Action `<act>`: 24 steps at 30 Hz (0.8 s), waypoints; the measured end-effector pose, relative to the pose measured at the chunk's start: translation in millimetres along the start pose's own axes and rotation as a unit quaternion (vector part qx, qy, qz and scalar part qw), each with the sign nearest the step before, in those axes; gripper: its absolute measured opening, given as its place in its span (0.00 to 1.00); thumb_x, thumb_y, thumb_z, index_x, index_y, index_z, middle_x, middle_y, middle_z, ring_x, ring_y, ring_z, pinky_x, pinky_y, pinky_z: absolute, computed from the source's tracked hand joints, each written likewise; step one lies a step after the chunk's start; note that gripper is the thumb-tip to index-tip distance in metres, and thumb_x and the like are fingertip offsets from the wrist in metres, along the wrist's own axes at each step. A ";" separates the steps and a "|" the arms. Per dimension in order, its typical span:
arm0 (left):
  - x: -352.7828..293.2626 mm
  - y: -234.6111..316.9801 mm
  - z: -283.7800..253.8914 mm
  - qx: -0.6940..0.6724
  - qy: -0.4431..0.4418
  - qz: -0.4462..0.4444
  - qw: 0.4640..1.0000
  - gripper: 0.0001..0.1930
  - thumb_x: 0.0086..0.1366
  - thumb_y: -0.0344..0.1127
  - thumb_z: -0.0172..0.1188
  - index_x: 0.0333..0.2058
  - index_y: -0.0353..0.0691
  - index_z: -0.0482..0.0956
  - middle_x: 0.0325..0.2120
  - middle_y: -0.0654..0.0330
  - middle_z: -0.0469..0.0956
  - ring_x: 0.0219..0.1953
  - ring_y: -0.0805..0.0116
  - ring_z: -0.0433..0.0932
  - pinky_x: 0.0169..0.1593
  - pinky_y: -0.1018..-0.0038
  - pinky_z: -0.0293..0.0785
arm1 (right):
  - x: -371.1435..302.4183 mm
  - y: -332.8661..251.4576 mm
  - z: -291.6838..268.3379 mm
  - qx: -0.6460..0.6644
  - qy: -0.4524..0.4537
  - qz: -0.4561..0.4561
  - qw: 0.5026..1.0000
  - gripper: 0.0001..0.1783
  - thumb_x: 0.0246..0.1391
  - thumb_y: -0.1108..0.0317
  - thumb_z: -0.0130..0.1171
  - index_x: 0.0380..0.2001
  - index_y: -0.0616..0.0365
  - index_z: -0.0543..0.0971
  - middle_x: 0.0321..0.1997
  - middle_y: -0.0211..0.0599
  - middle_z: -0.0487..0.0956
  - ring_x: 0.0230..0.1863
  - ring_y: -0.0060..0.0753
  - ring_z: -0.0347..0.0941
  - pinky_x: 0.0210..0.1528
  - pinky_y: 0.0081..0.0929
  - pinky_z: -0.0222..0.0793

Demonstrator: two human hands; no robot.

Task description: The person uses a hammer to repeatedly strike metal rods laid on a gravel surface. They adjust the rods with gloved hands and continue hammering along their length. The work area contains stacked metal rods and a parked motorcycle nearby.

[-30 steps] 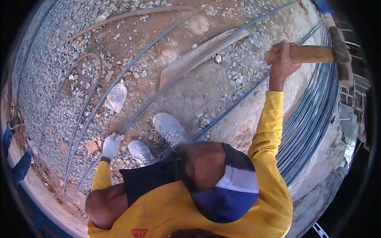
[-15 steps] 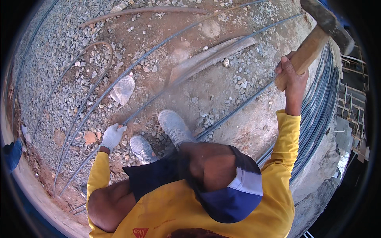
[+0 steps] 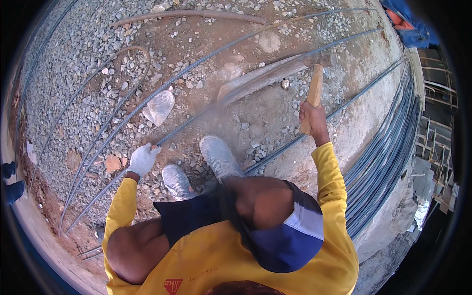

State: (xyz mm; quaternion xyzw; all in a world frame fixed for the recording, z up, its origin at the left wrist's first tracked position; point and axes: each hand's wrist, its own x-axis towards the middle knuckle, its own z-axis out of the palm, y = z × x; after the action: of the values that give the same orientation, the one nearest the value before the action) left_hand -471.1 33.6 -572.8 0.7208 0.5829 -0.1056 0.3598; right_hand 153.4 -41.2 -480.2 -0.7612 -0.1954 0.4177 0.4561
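Observation:
My left hand (image 3: pixel 143 160), in a white knit glove, is closed around a steel reinforcing bar (image 3: pixel 184 124) near my feet. The bar runs from the lower left to the far right, passing along a long greyish plank-like piece (image 3: pixel 263 78) on the ground. My bare right hand (image 3: pixel 313 118) grips a sledgehammer by its thick wooden handle (image 3: pixel 315 86). The hammer's head is low, over the far right end of the plank-like piece, and smeared by motion. Whether it touches the bar I cannot tell.
More bars lie across the ground, including a long one (image 3: pixel 211 50) and a hooked one (image 3: pixel 147 61). A thick bundle of bars (image 3: pixel 383 157) lies at right, beside a drop with scaffolding (image 3: pixel 435 128). Gravel (image 3: pixel 64 73) covers the left; a plastic scrap (image 3: pixel 160 106) lies near.
My right hand has swung the sledgehammer from raised at the upper right down and leftward toward the plank-like piece. The left hand keeps its grip on the bar.

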 end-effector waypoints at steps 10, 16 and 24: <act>5.9 8.3 7.4 0.010 -0.030 -0.022 0.999 0.23 0.74 0.55 0.59 0.40 0.36 0.82 0.38 0.38 0.85 0.45 0.35 0.83 0.47 0.48 0.78 | -56.3 -243.2 -34.8 0.193 0.000 -0.450 0.872 0.08 0.68 0.74 0.63 0.39 0.56 0.73 0.29 0.32 0.72 0.30 0.28 0.70 0.41 0.35 0.72; 4.9 5.9 9.6 0.019 -0.030 -0.025 0.999 0.24 0.73 0.56 0.60 0.40 0.37 0.82 0.37 0.40 0.86 0.45 0.36 0.84 0.48 0.48 0.79 | -39.3 -97.5 70.5 0.041 0.115 -0.226 0.966 0.09 0.65 0.78 0.65 0.40 0.59 0.73 0.26 0.34 0.77 0.26 0.29 0.76 0.33 0.33 0.76; -3.7 15.0 15.0 0.026 0.011 0.015 0.999 0.25 0.73 0.58 0.59 0.39 0.38 0.83 0.35 0.38 0.85 0.42 0.37 0.85 0.46 0.45 0.79 | -28.6 -25.6 31.1 -0.295 -0.103 -0.142 0.939 0.17 0.56 0.64 0.73 0.39 0.66 0.80 0.28 0.43 0.81 0.29 0.33 0.78 0.36 0.34 0.74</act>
State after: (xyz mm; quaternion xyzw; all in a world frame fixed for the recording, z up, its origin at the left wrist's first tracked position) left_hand -454.4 20.2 -575.5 0.7395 0.5732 -0.1080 0.3360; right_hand 113.7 -31.2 -452.5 -0.7786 -0.4622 0.3480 0.2429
